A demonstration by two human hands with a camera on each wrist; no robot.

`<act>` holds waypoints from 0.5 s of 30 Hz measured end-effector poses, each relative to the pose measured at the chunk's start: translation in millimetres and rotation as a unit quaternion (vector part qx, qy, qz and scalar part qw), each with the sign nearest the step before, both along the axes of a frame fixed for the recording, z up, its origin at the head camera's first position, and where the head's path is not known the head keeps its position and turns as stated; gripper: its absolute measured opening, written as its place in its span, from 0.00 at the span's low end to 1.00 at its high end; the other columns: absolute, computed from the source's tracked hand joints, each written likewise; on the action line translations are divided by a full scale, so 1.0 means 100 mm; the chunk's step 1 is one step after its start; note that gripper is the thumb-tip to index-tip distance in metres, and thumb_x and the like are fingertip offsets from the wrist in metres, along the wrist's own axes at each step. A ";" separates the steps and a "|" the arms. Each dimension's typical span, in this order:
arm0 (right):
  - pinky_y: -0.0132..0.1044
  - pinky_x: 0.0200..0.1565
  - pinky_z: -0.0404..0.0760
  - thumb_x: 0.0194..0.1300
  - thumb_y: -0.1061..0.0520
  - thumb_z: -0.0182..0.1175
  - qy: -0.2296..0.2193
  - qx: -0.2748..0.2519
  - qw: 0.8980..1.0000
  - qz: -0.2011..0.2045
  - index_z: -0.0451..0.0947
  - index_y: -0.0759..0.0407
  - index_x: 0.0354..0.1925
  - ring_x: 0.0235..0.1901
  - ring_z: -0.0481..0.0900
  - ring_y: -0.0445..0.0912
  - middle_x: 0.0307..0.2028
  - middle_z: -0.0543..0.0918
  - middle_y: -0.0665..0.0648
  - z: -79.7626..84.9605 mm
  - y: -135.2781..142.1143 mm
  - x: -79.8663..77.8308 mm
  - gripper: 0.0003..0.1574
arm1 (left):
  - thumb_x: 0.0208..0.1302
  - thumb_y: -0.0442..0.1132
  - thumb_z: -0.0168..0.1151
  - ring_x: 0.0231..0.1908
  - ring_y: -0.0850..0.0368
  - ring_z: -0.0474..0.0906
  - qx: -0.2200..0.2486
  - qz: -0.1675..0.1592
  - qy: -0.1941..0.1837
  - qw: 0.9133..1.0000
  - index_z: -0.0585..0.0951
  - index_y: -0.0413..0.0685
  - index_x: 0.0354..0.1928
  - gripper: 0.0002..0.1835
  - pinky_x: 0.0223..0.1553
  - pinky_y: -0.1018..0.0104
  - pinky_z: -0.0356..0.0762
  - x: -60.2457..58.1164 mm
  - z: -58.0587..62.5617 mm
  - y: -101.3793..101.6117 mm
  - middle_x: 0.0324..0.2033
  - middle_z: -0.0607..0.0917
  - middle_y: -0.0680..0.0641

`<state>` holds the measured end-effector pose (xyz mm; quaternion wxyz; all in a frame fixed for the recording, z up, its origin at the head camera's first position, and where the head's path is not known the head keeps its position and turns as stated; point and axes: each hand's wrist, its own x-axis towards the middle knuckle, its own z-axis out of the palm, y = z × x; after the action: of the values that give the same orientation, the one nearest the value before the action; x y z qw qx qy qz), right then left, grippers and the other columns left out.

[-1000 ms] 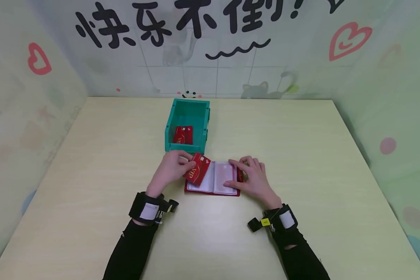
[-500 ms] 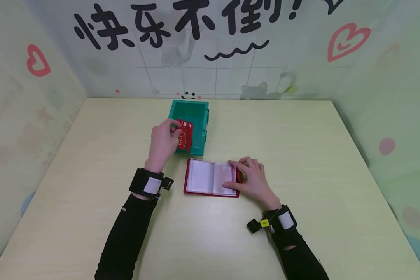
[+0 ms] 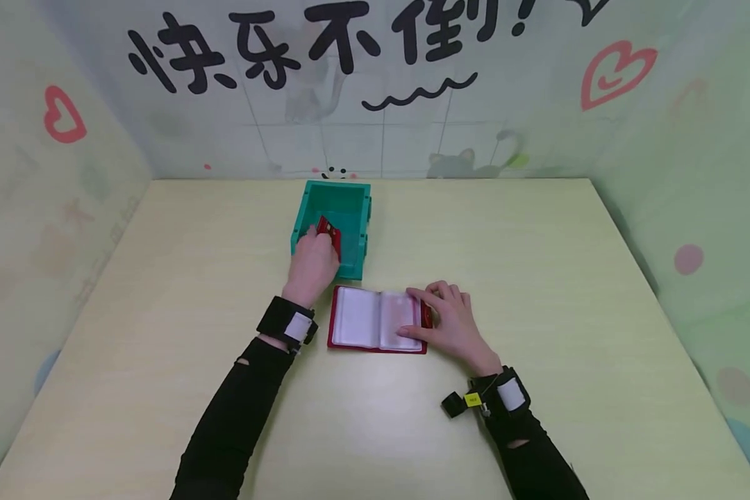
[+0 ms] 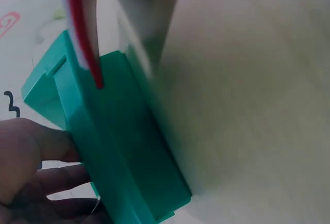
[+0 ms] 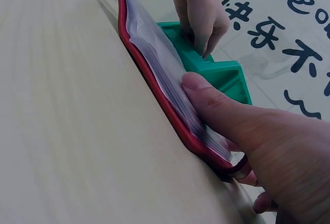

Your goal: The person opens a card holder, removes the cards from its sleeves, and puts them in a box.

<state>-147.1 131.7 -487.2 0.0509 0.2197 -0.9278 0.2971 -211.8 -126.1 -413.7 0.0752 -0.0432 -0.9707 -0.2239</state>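
Though higher before, left hand [image 3: 314,262] now in teal bin [image 3: 352,212], beside red card [image 3: 333,232]

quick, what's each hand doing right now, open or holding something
Left hand: in the teal bin by a red card; whether it grips cannot be told.
Right hand: holding the open red booklet.

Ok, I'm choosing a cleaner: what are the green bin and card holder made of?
Green bin: probably moulded plastic, satin, being smooth and evenly coloured. Card holder: red cover, smooth-edged, perhaps leather or vinyl, unclear which; translucent, shiny sleeves look plastic.
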 end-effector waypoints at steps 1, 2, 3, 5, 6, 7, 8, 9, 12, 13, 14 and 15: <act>0.52 0.51 0.60 0.45 0.31 0.69 0.000 0.001 1.000 0.000 0.77 0.49 0.59 0.49 0.62 0.51 0.45 0.70 0.55 0.01 0.00 0.00 0.46 | 0.62 0.31 0.61 0.44 0.35 0.75 -0.007 -0.001 0.002 1.000 0.82 0.25 0.40 0.12 0.47 0.46 0.80 0.01 -0.01 0.01 0.54 0.73 0.24; 0.52 0.51 0.60 0.45 0.31 0.69 0.000 0.002 1.000 0.000 0.77 0.50 0.59 0.49 0.62 0.51 0.45 0.70 0.56 0.02 0.00 0.00 0.46 | 0.62 0.33 0.61 0.48 0.32 0.73 -0.013 -0.002 0.005 1.000 0.82 0.25 0.39 0.13 0.49 0.45 0.78 0.02 -0.02 0.02 0.58 0.69 0.23; 0.52 0.51 0.60 0.45 0.32 0.70 0.000 0.001 1.000 0.000 0.77 0.50 0.59 0.49 0.62 0.52 0.45 0.70 0.56 0.02 0.00 0.00 0.46 | 0.63 0.35 0.61 0.51 0.31 0.71 -0.019 -0.002 0.009 1.000 0.83 0.25 0.40 0.15 0.51 0.43 0.76 0.03 -0.03 0.03 0.62 0.64 0.22; 0.52 0.51 0.60 0.45 0.32 0.70 -0.003 0.001 1.000 0.001 0.77 0.50 0.59 0.49 0.62 0.52 0.45 0.70 0.56 0.04 0.00 0.00 0.45 | 0.64 0.39 0.61 0.55 0.29 0.67 -0.034 -0.001 0.017 0.999 0.82 0.25 0.42 0.18 0.54 0.42 0.73 0.05 -0.05 0.05 0.66 0.58 0.23; 0.53 0.51 0.60 0.45 0.33 0.70 -0.003 0.001 1.000 0.002 0.77 0.50 0.59 0.49 0.62 0.52 0.46 0.70 0.56 0.04 0.00 0.00 0.45 | 0.64 0.40 0.61 0.56 0.29 0.65 -0.042 0.001 0.022 0.999 0.82 0.25 0.44 0.20 0.55 0.42 0.72 0.06 -0.06 0.06 0.66 0.57 0.23; 0.53 0.51 0.60 0.45 0.32 0.70 -0.004 0.002 1.000 0.002 0.77 0.50 0.59 0.49 0.62 0.52 0.46 0.70 0.56 0.04 0.00 0.00 0.45 | 0.65 0.42 0.60 0.57 0.29 0.64 -0.052 0.002 0.027 0.998 0.81 0.24 0.46 0.22 0.56 0.42 0.71 0.07 -0.08 0.07 0.66 0.57 0.23; 0.53 0.51 0.59 0.45 0.32 0.70 -0.005 0.002 1.000 0.003 0.77 0.50 0.59 0.49 0.62 0.52 0.46 0.70 0.56 0.04 0.00 0.00 0.45 | 0.65 0.43 0.60 0.59 0.29 0.62 -0.057 0.005 0.027 0.998 0.79 0.23 0.49 0.24 0.58 0.42 0.69 0.08 -0.09 0.07 0.66 0.57 0.23; 0.53 0.51 0.59 0.45 0.32 0.70 -0.005 0.003 1.000 0.003 0.77 0.50 0.59 0.49 0.62 0.52 0.46 0.70 0.56 0.04 0.00 0.00 0.45 | 0.66 0.44 0.58 0.60 0.29 0.61 -0.067 0.007 0.025 0.997 0.78 0.22 0.51 0.25 0.59 0.42 0.68 0.09 -0.10 0.08 0.66 0.59 0.24; 0.53 0.51 0.59 0.45 0.33 0.70 -0.004 0.003 1.000 0.003 0.77 0.50 0.59 0.48 0.62 0.52 0.46 0.70 0.56 0.04 -0.01 0.00 0.45 | 0.70 0.45 0.52 0.62 0.31 0.60 -0.095 0.011 0.006 0.995 0.76 0.22 0.54 0.27 0.62 0.42 0.64 0.11 -0.13 0.11 0.63 0.65 0.24; 0.53 0.51 0.59 0.45 0.33 0.70 -0.004 0.002 1.000 0.003 0.77 0.50 0.59 0.48 0.62 0.52 0.45 0.70 0.56 0.04 -0.01 0.00 0.45 | 0.71 0.46 0.50 0.62 0.32 0.60 -0.102 0.011 -0.001 0.995 0.76 0.22 0.53 0.27 0.62 0.42 0.63 0.12 -0.14 0.12 0.61 0.68 0.25; 0.53 0.51 0.59 0.45 0.33 0.70 -0.004 0.001 1.000 0.003 0.77 0.50 0.59 0.48 0.62 0.52 0.45 0.70 0.56 0.04 -0.01 0.00 0.45 | 0.72 0.46 0.48 0.62 0.33 0.61 -0.109 0.011 -0.006 0.994 0.77 0.22 0.52 0.27 0.63 0.43 0.62 0.12 -0.14 0.13 0.60 0.70 0.26; 0.53 0.51 0.60 0.45 0.33 0.70 -0.003 0.000 1.000 0.002 0.77 0.50 0.59 0.48 0.62 0.52 0.45 0.70 0.56 0.04 -0.01 0.00 0.45 | 0.72 0.46 0.48 0.61 0.34 0.63 -0.115 0.010 -0.005 0.993 0.77 0.22 0.51 0.27 0.63 0.43 0.62 0.13 -0.14 0.14 0.58 0.72 0.26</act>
<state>-146.7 130.4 -483.2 0.0471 0.2208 -0.9275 0.2980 -198.4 -112.3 -427.7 0.0677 -0.0405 -0.9908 -0.1102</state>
